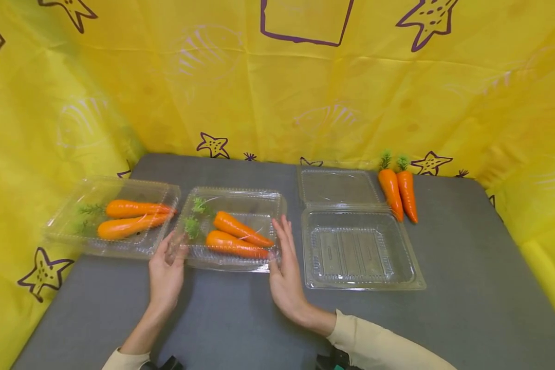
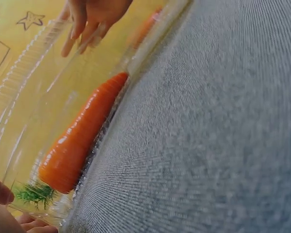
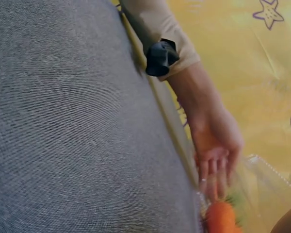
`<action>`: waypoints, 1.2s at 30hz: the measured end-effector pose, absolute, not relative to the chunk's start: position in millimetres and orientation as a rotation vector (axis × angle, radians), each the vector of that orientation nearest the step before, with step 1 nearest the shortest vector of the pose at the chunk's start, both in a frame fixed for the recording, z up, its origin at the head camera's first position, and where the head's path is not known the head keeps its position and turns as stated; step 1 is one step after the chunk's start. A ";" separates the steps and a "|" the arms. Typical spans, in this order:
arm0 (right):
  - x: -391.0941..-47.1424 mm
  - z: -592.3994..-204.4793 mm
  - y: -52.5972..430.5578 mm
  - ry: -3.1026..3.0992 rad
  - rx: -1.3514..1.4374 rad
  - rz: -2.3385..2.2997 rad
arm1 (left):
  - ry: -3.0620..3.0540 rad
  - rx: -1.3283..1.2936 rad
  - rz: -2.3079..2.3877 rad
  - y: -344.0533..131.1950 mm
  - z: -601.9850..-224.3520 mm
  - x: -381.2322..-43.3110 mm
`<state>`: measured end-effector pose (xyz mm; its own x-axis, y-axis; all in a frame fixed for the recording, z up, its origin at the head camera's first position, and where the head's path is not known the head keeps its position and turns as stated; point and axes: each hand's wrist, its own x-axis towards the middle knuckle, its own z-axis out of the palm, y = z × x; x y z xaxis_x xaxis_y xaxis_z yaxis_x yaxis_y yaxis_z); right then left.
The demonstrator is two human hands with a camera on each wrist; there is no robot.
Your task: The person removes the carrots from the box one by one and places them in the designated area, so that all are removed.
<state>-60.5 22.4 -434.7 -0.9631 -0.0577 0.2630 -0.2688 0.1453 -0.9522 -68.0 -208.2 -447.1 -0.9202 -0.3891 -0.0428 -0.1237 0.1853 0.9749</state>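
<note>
A clear plastic clamshell box (image 1: 233, 266), its lid lowered, holds two orange carrots (image 1: 238, 245) with green tops pointing left. My left hand (image 1: 165, 272) grips its near left corner between thumb and fingers. Against its right side my right hand (image 1: 287, 280) rests with straight fingers, the thumb at the near right corner. In the left wrist view, one carrot (image 2: 85, 136) shows through the clear wall, with the right hand (image 2: 99, 17) at the far end. The right wrist view shows the left hand (image 3: 216, 150) at the box beside a carrot (image 3: 220, 217).
At the left stands another clear box (image 1: 115, 250) with two carrots (image 1: 131, 225) inside. To the right lies an opened clear box (image 1: 351, 252), its lid (image 1: 339, 186) folded back. Two loose carrots (image 1: 398, 192) lie beside it. Yellow patterned cloth (image 1: 277, 103) surrounds the grey table (image 1: 472, 277).
</note>
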 end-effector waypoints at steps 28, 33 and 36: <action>-90.1 -364.4 57.4 -2.666 0.515 1.444 | -2.250 0.262 -1.809 -210.9 -451.1 -67.4; -98.9 -355.3 64.4 -2.669 0.540 1.381 | -2.263 0.278 -1.801 -210.4 -449.6 -66.7; -103.9 -350.8 67.7 -2.665 0.571 1.343 | -2.278 0.289 -1.778 -210.1 -448.9 -66.7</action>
